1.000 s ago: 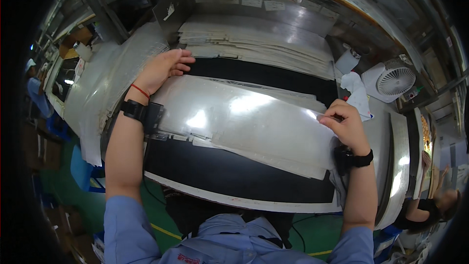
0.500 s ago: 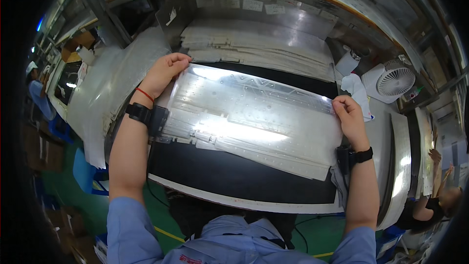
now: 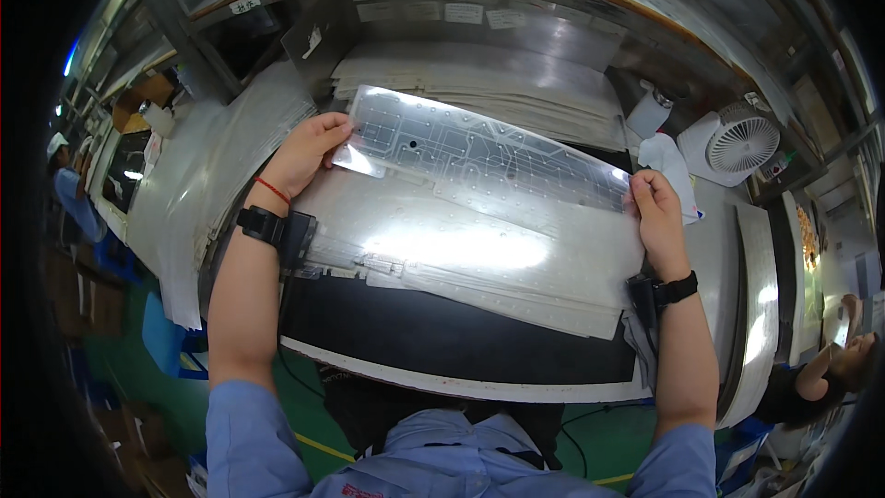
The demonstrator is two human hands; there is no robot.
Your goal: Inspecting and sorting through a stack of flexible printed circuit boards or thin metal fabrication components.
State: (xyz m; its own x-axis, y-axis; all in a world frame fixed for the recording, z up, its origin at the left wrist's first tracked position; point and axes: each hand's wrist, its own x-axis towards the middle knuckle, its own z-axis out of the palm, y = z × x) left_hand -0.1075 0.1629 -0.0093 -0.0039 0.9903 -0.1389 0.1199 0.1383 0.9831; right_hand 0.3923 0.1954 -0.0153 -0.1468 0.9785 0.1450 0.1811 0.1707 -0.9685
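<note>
Between my hands a clear plastic sheet (image 3: 489, 149) printed with fine circuit-like lines is held up at a tilt. My left hand (image 3: 309, 149) pinches its left edge, thumb on top. At the other end, my right hand (image 3: 658, 207) grips the right corner between thumb and fingers. Beneath it lies a stack of translucent sheets (image 3: 461, 244), dotted and shiny, with uneven edges toward me. The stack rests on a black mat (image 3: 442, 337) covering the worktable.
Behind stands another pile of sheets (image 3: 498, 83) against a metal back panel. A white fan (image 3: 737, 146), a bottle (image 3: 651, 111) and a white cloth (image 3: 671, 166) are at right. More sheets (image 3: 221, 166) lie at left. A co-worker (image 3: 820, 383) sits far right.
The clear sheet has risen and tilted off the stack, its far edge higher and its printed lines now showing. My left hand has shifted slightly down and left along it.
</note>
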